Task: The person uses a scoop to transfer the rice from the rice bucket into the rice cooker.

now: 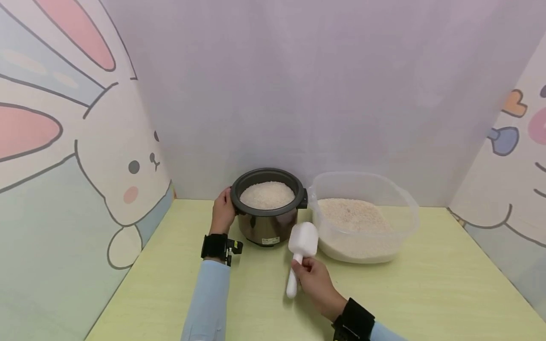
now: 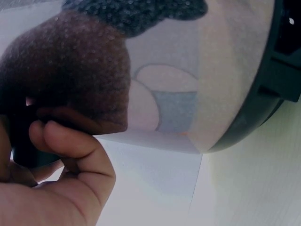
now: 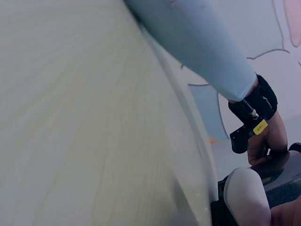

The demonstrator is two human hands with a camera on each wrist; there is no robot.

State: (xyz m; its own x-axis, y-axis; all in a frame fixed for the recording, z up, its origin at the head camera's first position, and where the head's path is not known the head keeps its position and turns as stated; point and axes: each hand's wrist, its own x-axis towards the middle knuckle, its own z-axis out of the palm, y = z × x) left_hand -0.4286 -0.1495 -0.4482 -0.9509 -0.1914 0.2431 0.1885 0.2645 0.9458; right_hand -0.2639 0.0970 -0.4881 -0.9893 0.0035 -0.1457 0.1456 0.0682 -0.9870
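A dark, shiny rice cooker (image 1: 260, 227) without a lid stands at the back of the table, heaped with white rice (image 1: 267, 195). My left hand (image 1: 223, 210) grips its left side handle; in the left wrist view, curled fingers (image 2: 70, 141) pinch that black handle. In front of the cooker, my right hand (image 1: 317, 283) holds a white scoop (image 1: 304, 240) by its handle, bowl pointing away from me. Whether the scoop holds any rice is not visible. Right of the cooker, a clear plastic tub (image 1: 407, 215) contains more rice (image 1: 354, 215).
A pale yellow-green table (image 1: 448, 284) carries everything. Behind it hangs a plain light curtain (image 1: 315, 94). Panels with cartoon animals, a left panel (image 1: 106, 166) and a right panel (image 1: 499, 189), flank both sides. The tub stands close beside the cooker.
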